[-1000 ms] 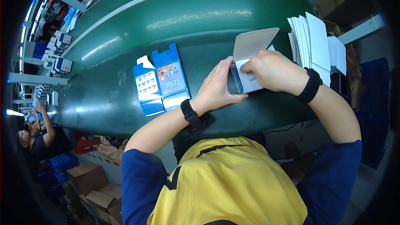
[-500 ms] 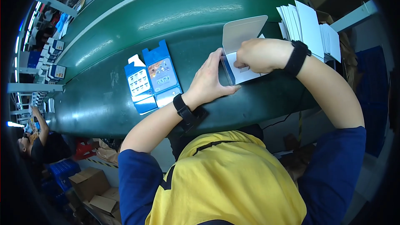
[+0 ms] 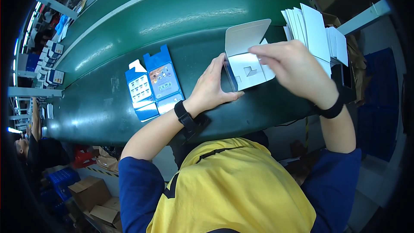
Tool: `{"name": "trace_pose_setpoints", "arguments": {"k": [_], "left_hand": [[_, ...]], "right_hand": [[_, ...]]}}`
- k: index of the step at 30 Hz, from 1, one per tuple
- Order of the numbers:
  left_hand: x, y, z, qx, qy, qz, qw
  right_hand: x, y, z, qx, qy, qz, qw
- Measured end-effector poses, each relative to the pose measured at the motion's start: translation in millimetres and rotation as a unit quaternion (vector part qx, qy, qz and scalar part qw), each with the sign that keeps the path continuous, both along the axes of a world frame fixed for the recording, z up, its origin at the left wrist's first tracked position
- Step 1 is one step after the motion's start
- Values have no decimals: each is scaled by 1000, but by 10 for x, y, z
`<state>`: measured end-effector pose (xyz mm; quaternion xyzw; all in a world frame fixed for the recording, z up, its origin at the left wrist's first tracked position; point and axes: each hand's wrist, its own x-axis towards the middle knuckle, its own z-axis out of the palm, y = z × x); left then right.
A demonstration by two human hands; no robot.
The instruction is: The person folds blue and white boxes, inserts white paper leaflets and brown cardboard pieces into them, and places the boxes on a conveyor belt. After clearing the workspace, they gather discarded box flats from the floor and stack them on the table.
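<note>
An open-topped small carton (image 3: 229, 77) stands on the green bench, its wide back flap (image 3: 247, 37) raised. Inside it lies a white card insert (image 3: 258, 77) with a small cut-out. My left hand (image 3: 210, 87) grips the carton's left side, fingers along the wall and thumb at the near corner. Above the carton's right side hovers my right hand (image 3: 297, 69), index finger stretched out toward the flap's base and thumb a little below it; nothing shows between them. The other fingers are partly hidden.
A flattened blue printed carton (image 3: 156, 84) lies left of my left hand. White folded card pieces (image 3: 308, 32) stand in a stack at the right, with a dark flat object (image 3: 346, 75) beside them. Several small boxes (image 3: 51, 62) and another person (image 3: 36, 146) are at the far left.
My right hand has lifted out of the carton and moved right, uncovering the white insert and its cut-out. My left hand keeps its grip on the carton.
</note>
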<state>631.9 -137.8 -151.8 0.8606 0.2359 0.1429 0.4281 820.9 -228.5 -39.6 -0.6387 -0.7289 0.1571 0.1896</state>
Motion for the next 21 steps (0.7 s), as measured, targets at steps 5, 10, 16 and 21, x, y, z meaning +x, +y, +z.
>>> {"name": "trace_pose_setpoints", "arguments": {"k": [5,10,16,21], "left_hand": [[33,-18,2,-5,10,-4,1000],[35,-12,18,-36,11,3,999],[62,-13,62,-28,-9,-6,1000],[5,-28,69,-41,9,3,999]], "right_hand": [[-215,93,-290,-39,-162,77,983],[-182,223,-454,-102,-196,103,970],[-108,352,-447,-162,-212,155,951],[-130,347,-326,-153,-190,192,950]]}}
